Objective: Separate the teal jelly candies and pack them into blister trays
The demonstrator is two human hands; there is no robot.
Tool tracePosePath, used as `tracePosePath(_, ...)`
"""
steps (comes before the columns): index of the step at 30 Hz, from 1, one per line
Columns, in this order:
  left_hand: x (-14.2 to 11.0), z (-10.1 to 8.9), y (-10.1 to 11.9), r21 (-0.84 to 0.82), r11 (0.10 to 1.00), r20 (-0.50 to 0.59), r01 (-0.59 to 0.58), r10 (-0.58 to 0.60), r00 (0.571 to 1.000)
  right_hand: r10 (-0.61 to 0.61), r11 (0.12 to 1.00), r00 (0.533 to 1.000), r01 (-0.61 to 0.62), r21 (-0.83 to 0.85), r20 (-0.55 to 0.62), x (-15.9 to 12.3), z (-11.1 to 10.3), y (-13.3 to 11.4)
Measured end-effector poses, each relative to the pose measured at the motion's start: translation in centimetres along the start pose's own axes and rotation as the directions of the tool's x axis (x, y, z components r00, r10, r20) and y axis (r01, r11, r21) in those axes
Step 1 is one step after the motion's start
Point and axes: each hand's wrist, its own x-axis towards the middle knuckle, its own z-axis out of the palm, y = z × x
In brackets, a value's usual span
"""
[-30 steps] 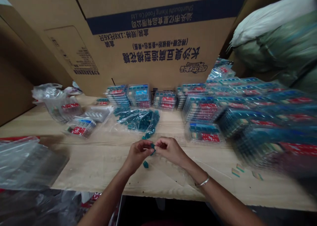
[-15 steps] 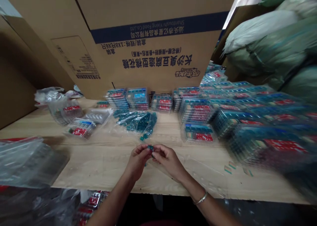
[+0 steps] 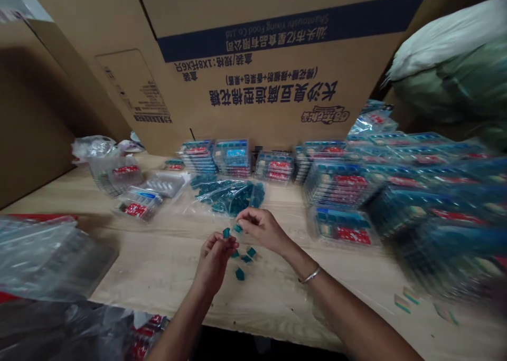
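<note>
Along the front of the wooden worktop (image 3: 158, 266), your items, as they lie:

Your left hand (image 3: 214, 260): narrow, fingers curled upward, a small teal piece (image 3: 226, 233) held at the fingertips.

Your right hand (image 3: 263, 229): narrow, fingertips drawn together on a second teal piece (image 3: 237, 228). It sits just beside the first piece; the two hands are close but not touching.

Silver bangle (image 3: 309, 275): one, on your right wrist.

Loose teal pieces (image 3: 240, 274): four, on the worktop just below and between your hands, apart from one another.

Clear plastic bag (image 3: 229, 198): filled with more teal pieces, lying flat just beyond your hands.

Blister trays (image 3: 340, 189): red-labelled, stacked in rows along the back and right of the worktop.

Plastic sheeting (image 3: 47, 255): clear, crumpled, at the left edge.

Cardboard carton (image 3: 253, 76): printed with upside-down lettering, behind the trays.

Green sacks (image 3: 451, 70): bulging, far right.
</note>
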Motion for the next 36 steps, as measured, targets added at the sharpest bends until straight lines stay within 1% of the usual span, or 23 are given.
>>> tracePosePath(2, 0.3, -0.5, 0.1, 0.046, 0.993, -0.01, -0.112, 0.112, 0.994, -0.035, 0.998, 0.998, 0.038, -0.051, 0.05, 0.7, 0.3, -0.1)
tracePosePath(3, 0.5, -0.8, 0.1, 0.088, 0.98, -0.001, -0.178, 0.179, 0.984, -0.037, 0.996, 0.996, 0.043, -0.073, 0.081, 0.6, 0.5, -0.2)
tracePosePath(5, 0.6, -1.3, 0.2, 0.173, 0.941, 0.029, -0.29, 0.29, 0.957, -0.026, 0.992, 0.99, 0.043, -0.12, 0.138, -0.4, 0.9, -0.5)
tracePosePath(6, 0.5, -1.5, 0.2, 0.198, 0.927, 0.036, -0.319, 0.318, 0.947, -0.024, 0.988, 0.985, 0.049, -0.144, 0.169, -1.3, 1.1, -0.8)
tracePosePath(8, 0.3, -1.6, 0.3, 0.209, 0.928, 0.023, -0.308, 0.31, 0.951, -0.034, 0.983, 0.967, 0.078, -0.167, 0.253, -3.2, 1.6, -1.7)
tracePosePath(10, 0.0, -1.4, 0.2, 0.196, 0.948, 0.016, -0.252, 0.254, 0.967, -0.052, 0.983, 0.933, 0.11, -0.145, 0.355, -4.8, 2.1, -2.6)
tracePosePath(11, -0.1, -1.4, 0.1, 0.192, 0.954, 0.024, -0.23, 0.229, 0.973, -0.049, 0.987, 0.923, 0.104, -0.123, 0.383, -5.2, 2.3, -3.0)
tracePosePath(12, -0.2, -1.3, 0.0, 0.193, 0.957, 0.032, -0.218, 0.216, 0.976, -0.032, 0.992, 0.924, 0.076, -0.103, 0.38, -5.4, 2.5, -3.2)
tracePosePath(13, -0.2, -1.3, -0.1, 0.197, 0.956, 0.035, -0.217, 0.215, 0.976, 0.002, 0.995, 0.935, 0.033, -0.092, 0.354, -5.4, 2.5, -3.2)
tracePosePath(16, -0.4, -1.5, -0.1, 0.23, 0.938, 0.025, -0.261, 0.262, 0.965, 0.136, 0.988, 0.973, -0.118, -0.105, 0.189, -4.4, 2.7, -2.5)
tracePosePath(17, -0.5, -1.6, -0.1, 0.243, 0.927, 0.031, -0.285, 0.286, 0.958, 0.161, 0.983, 0.977, -0.145, -0.115, 0.142, -4.0, 2.8, -2.1)
tracePosePath(19, -0.7, -1.7, 0.0, 0.257, 0.907, 0.065, -0.334, 0.328, 0.942, 0.175, 0.979, 0.979, -0.161, -0.121, 0.107, -3.5, 3.2, -1.4)
tracePosePath(22, -1.3, -1.8, 0.1, 0.263, 0.892, 0.104, -0.367, 0.352, 0.93, 0.169, 0.984, 0.977, -0.159, -0.086, 0.126, -3.5, 3.9, -1.0)
tracePosePath(25, -2.2, -2.0, -0.1, 0.28, 0.894, 0.141, -0.349, 0.322, 0.936, 0.183, 0.983, 0.972, -0.178, -0.045, 0.151, -4.3, 4.2, -1.2)
tracePosePath(27, -3.0, -2.2, -0.3, 0.299, 0.883, 0.189, -0.361, 0.316, 0.93, 0.199, 0.98, 0.963, -0.192, -0.054, 0.18, -5.1, 4.0, -1.4)
tracePosePath(28, -3.4, -2.4, -0.3, 0.321, 0.862, 0.228, -0.391, 0.331, 0.916, 0.202, 0.979, 0.96, -0.191, -0.074, 0.193, -5.5, 3.9, -1.4)
tracePosePath(29, -3.8, -2.5, -0.4, 0.351, 0.827, 0.281, -0.439, 0.354, 0.892, 0.202, 0.978, 0.957, -0.184, -0.101, 0.208, -5.9, 3.8, -1.5)
tracePosePath(31, -4.3, -2.8, -0.6, 0.417, 0.726, 0.395, -0.548, 0.398, 0.828, 0.194, 0.975, 0.95, -0.161, -0.153, 0.243, -6.5, 3.6, -1.6)
tracePosePath(32, -4.5, -2.9, -0.7, 0.446, 0.679, 0.433, -0.584, 0.408, 0.804, 0.191, 0.974, 0.947, -0.15, -0.168, 0.26, -6.8, 3.6, -1.6)
tracePosePath(33, -4.5, -3.1, -0.8, 0.47, 0.651, 0.445, -0.596, 0.409, 0.797, 0.189, 0.974, 0.943, -0.145, -0.174, 0.273, -7.0, 3.7, -1.5)
tracePosePath(34, -4.5, -3.2, -1.0, 0.489, 0.649, 0.431, -0.583, 0.401, 0.808, 0.192, 0.974, 0.941, -0.147, -0.173, 0.278, -7.2, 3.8, -1.5)
tracePosePath(36, -4.2, -3.3, -1.2, 0.504, 0.693, 0.367, -0.515, 0.368, 0.854, 0.208, 0.972, 0.94, -0.168, -0.164, 0.271, -7.4, 4.0, -1.2)
